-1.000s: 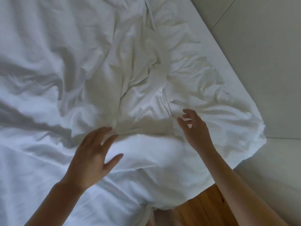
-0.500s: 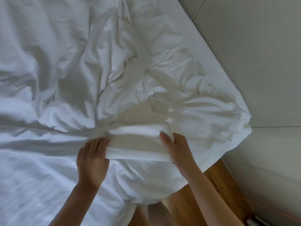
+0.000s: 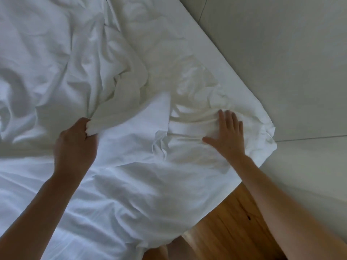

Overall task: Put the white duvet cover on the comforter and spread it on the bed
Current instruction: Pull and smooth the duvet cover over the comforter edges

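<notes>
The white duvet cover (image 3: pixel 131 162) lies crumpled over the bed and fills most of the view, with deep folds at the upper left. My left hand (image 3: pixel 75 147) is clenched on a bunched edge of the cover, and a taut flap runs from it up to the right. My right hand (image 3: pixel 228 134) lies flat with fingers spread on the wrinkled cloth near the bed's corner (image 3: pixel 270 141). Whether the comforter is inside the cover cannot be told.
A pale wall (image 3: pixel 281 62) runs along the bed's right side, and its lower panel (image 3: pixel 309 175) meets the wooden floor (image 3: pixel 231 228) at the bottom right. The bedding hangs over the bed's near edge.
My left hand has closed on a fold of the cover and pulled it left. My right hand has let go of that fold and moved right, flattening on the cloth by the corner.
</notes>
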The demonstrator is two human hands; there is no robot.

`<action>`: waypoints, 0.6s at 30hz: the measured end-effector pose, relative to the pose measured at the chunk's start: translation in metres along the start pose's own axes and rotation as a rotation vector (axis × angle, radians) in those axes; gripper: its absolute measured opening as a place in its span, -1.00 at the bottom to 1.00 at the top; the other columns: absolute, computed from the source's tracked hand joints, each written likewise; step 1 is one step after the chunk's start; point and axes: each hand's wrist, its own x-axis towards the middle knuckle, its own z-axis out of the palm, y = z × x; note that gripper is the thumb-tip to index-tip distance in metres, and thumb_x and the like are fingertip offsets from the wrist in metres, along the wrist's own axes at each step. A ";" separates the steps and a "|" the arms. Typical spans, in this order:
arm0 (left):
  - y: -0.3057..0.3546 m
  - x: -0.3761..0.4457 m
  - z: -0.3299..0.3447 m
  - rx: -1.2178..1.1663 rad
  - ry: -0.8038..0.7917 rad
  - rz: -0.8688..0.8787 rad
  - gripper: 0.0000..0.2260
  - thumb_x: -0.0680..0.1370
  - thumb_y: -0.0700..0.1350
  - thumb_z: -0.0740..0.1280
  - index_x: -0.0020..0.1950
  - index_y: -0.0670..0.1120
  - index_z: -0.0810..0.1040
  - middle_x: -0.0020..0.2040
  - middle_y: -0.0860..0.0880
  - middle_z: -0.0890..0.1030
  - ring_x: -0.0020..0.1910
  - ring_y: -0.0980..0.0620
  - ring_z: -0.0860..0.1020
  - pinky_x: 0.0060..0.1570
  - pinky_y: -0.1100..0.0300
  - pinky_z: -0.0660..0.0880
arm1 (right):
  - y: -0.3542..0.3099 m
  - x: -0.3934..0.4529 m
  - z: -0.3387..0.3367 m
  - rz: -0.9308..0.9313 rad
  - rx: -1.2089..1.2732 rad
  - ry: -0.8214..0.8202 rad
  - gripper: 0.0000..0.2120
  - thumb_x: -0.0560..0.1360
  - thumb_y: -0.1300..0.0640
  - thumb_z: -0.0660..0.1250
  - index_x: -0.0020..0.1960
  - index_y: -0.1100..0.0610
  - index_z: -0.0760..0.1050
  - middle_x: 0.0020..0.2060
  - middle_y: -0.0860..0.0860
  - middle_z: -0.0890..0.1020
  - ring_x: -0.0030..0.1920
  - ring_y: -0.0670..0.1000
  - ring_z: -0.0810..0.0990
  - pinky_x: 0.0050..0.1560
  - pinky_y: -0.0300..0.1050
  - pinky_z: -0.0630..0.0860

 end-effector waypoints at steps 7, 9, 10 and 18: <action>-0.015 -0.022 0.033 -0.116 -0.031 -0.258 -0.84 0.58 -0.17 0.19 -0.07 -0.21 0.51 -0.15 -0.27 0.59 -0.19 -0.20 0.45 -0.16 0.02 0.36 | 0.016 0.025 -0.025 -0.082 -0.006 -0.227 -0.73 0.54 -0.14 0.29 -0.08 0.07 0.40 -0.33 -0.03 0.49 -0.14 0.10 0.57 -0.20 -0.10 0.32; -0.014 -0.027 0.034 -0.130 -0.030 -0.273 -0.82 0.57 -0.14 0.18 -0.09 -0.20 0.50 -0.21 -0.22 0.58 -0.23 -0.21 0.46 -0.20 0.01 0.39 | 0.024 0.013 -0.029 -0.061 0.024 -0.241 -0.69 0.50 -0.19 0.31 -0.19 0.04 0.38 -0.36 -0.06 0.47 -0.19 0.05 0.51 -0.20 -0.11 0.32; -0.013 -0.028 0.033 -0.125 -0.041 -0.274 -0.81 0.55 -0.11 0.17 -0.10 -0.18 0.50 -0.25 -0.18 0.56 -0.25 -0.22 0.47 -0.23 0.00 0.41 | 0.030 0.008 -0.028 -0.079 0.000 -0.194 -0.70 0.47 -0.19 0.35 -0.18 0.03 0.44 -0.30 -0.05 0.51 -0.14 0.05 0.51 -0.13 -0.10 0.35; -0.038 -0.023 0.039 -0.023 -0.158 -0.317 -0.78 0.53 0.08 0.15 -0.05 0.00 0.52 -0.23 -0.13 0.61 -0.21 -0.29 0.56 -0.13 -0.21 0.57 | 0.065 -0.024 -0.032 -0.258 0.043 -0.070 -0.85 0.46 0.07 0.38 -0.18 0.11 0.46 -0.39 0.02 0.52 -0.30 0.09 0.55 -0.21 -0.08 0.52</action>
